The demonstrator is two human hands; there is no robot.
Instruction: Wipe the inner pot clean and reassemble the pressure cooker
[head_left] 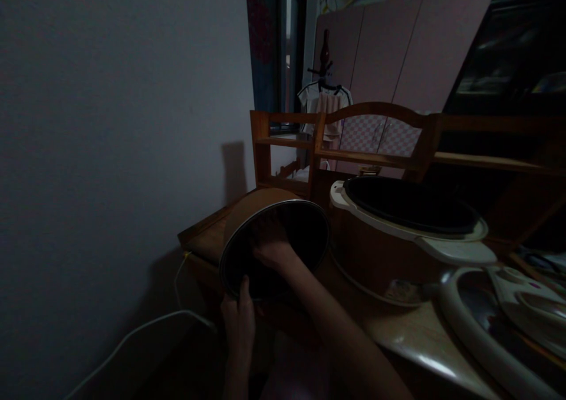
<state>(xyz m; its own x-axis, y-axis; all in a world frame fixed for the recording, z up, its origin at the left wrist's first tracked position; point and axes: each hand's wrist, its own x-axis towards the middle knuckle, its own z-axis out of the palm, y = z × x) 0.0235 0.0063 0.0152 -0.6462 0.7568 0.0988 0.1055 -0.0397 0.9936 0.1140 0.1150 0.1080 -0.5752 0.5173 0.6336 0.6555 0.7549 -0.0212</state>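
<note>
A round inner pot, copper-brown outside and dark inside, is tilted on its side with its mouth toward me. My left hand grips its lower rim, thumb over the edge. My right hand reaches inside the pot and presses against its dark inner wall; I cannot tell if it holds anything. To the right stands the open rice cooker body, brown with a white rim. Its lid lies open at the far right.
The scene is dim. A wooden table carries the cooker, with a wooden shelf rack behind it. A white cable trails down at the left by the grey wall. Pink cabinet doors and hanging clothes stand behind.
</note>
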